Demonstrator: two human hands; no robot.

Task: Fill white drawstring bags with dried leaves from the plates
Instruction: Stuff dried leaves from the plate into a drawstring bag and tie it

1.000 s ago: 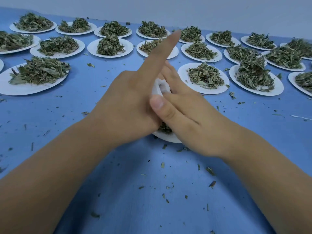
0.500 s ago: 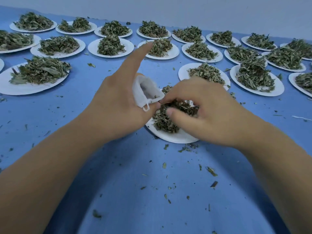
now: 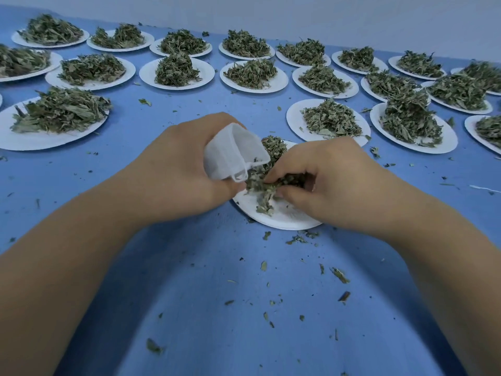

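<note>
The left hand (image 3: 179,169) grips the soft white drawstring bag (image 3: 233,156) at its mouth; the right hand (image 3: 322,183) pinches light, crumbly dried leaves (image 3: 271,185), best taken loosely.

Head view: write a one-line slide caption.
The left hand holds a bag open while the right hand pinches leaves over the near plate.

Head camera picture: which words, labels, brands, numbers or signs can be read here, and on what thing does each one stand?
None: no writing shows on the white bag in the left hand, the dried leaves pinched by the right hand, the white plates, the blue table or the wall.
</note>
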